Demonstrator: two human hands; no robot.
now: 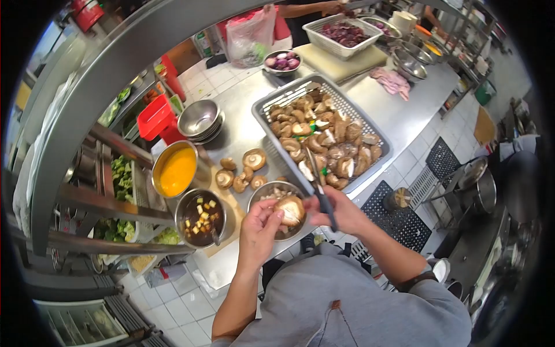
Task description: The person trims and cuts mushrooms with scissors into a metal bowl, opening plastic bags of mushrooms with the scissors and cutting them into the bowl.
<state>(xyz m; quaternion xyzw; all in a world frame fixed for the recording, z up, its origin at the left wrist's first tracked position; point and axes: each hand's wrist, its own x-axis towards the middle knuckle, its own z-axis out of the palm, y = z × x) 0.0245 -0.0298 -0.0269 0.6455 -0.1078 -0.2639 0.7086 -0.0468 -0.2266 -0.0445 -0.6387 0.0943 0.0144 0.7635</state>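
A mushroom [289,211], its pale underside up, is held by my left hand [261,226] over a metal bowl [253,198] with pale chopped pieces in it. My right hand [341,214] is closed on the dark handle of a knife [324,203], whose blade points away over the edge of the grey basket [386,155]. Brown mushrooms [324,130] fill that basket. Several whole mushrooms [254,159] lie on the metal table to the left of the bowl. The fingertips of my right hand are close to the held mushroom.
On the left stand a pot of orange liquid [177,169], a pot of dark liquid with cubes [200,220] and stacked metal bowls [199,118]. Farther back are a white basket of purple pieces [344,34], a bowl of shallots [282,61] and a pink cloth [391,82]. Another person's arm shows behind.
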